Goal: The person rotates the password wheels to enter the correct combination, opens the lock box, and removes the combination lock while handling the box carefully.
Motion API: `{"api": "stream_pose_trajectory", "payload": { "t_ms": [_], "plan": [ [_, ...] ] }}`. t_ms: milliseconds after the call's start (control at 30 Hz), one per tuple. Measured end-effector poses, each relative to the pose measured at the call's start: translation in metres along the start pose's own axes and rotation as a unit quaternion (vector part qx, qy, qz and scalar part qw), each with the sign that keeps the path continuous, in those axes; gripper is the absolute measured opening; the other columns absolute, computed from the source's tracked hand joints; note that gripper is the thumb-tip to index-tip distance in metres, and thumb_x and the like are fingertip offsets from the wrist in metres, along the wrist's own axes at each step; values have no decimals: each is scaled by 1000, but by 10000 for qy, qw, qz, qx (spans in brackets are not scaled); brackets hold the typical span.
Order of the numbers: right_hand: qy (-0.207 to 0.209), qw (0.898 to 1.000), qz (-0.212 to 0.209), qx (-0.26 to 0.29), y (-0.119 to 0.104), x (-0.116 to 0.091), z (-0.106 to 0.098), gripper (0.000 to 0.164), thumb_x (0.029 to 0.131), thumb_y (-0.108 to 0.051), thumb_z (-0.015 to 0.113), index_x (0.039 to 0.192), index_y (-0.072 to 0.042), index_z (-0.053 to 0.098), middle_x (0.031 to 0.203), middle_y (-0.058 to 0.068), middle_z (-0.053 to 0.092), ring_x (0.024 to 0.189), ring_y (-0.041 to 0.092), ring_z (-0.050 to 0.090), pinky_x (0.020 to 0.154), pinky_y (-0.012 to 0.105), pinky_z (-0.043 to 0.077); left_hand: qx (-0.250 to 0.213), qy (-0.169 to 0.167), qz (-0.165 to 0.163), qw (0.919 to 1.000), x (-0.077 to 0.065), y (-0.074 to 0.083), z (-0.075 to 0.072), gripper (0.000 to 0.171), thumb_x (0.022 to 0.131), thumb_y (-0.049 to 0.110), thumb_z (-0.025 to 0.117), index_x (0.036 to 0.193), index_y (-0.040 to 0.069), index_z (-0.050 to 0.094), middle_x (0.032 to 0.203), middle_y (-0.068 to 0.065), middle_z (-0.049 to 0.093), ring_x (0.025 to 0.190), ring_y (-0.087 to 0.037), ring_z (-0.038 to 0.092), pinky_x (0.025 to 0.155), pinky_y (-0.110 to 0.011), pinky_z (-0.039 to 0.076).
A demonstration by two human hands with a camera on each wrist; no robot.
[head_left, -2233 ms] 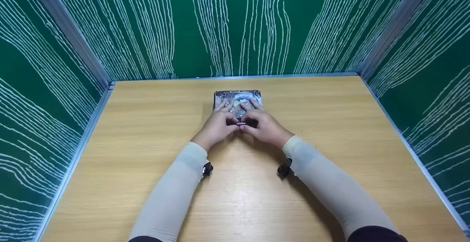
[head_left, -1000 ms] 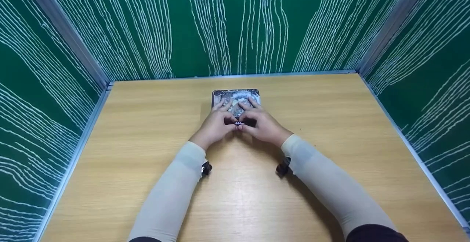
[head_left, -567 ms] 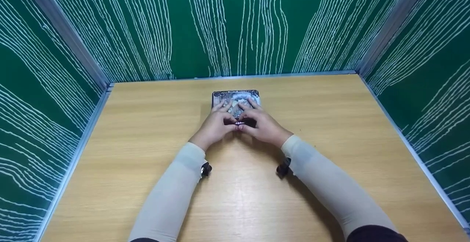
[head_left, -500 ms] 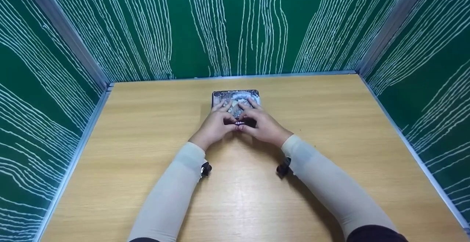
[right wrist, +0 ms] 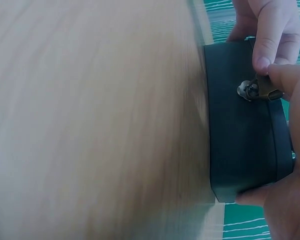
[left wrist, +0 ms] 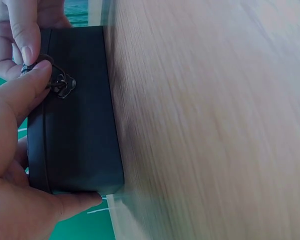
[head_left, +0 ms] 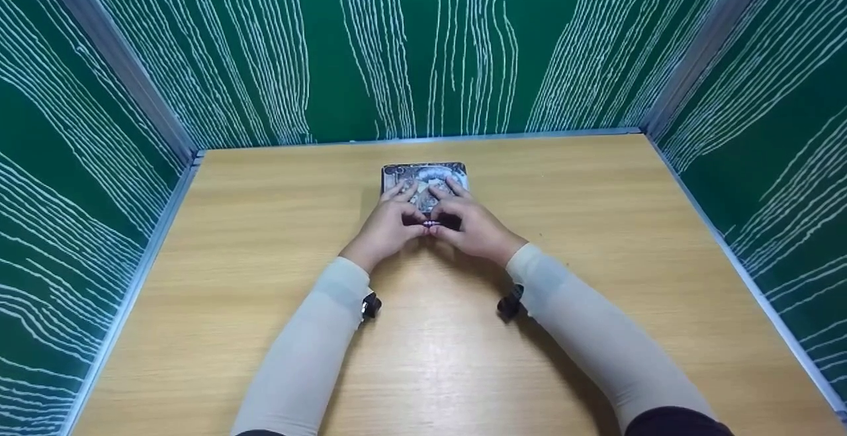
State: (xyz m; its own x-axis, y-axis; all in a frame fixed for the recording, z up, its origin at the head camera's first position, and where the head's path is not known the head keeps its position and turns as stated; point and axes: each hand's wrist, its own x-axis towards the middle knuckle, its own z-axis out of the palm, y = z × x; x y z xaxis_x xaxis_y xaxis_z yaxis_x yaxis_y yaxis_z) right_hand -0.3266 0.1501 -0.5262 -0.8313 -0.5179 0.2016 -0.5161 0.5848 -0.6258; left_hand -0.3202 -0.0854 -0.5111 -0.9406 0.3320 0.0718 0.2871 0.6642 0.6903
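Observation:
A small box (head_left: 440, 170) with a picture-printed lid and plain black sides stands on the table. Its black front (left wrist: 80, 135) carries a flower-shaped metal clasp plate (left wrist: 66, 86). From that plate hangs a small bronze-coloured padlock (right wrist: 268, 90), its curved shackle visible in the left wrist view. My left hand (head_left: 388, 227) pinches the padlock at its left, some fingers spread over the lid. On the other side my right hand (head_left: 482, 227) pinches it too, thumb close to the left thumb, with fingers lying on the lid. The fingertips partly cover the padlock.
The light wooden table (head_left: 430, 356) reaches back to green panels (head_left: 423, 45) with white wavy lines. Similar panels stand left and right, with grey metal posts (head_left: 126, 59) at the corners. Both forearms wear pale sleeves (head_left: 311, 337) and wrist cameras (head_left: 372, 305).

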Motion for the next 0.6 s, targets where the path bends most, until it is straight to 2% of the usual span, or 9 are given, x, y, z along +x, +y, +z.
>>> {"api": "stream_pose_trajectory", "payload": {
  "t_ms": [233, 600],
  "plan": [
    [53, 10000, -47, -19, 0, 0, 0, 21, 106, -32, 82, 120, -18, 75, 184, 6, 39, 179, 39, 12, 141, 71, 19, -53, 9, -30, 10000, -1, 0, 1, 15, 96, 26, 92, 107, 17, 88, 185, 0, 37, 180, -32, 16, 146, -59, 12],
    [57, 9999, -147, 20, -1, 0, 1, 16, 108, -27, 80, 118, -16, 75, 183, 7, 41, 179, 41, 14, 142, 69, 18, -38, -40, -9, 10000, 0, 0, -1, 14, 97, 26, 91, 107, 17, 88, 184, 1, 39, 180, -30, 16, 147, -56, 13]
  ]
}}
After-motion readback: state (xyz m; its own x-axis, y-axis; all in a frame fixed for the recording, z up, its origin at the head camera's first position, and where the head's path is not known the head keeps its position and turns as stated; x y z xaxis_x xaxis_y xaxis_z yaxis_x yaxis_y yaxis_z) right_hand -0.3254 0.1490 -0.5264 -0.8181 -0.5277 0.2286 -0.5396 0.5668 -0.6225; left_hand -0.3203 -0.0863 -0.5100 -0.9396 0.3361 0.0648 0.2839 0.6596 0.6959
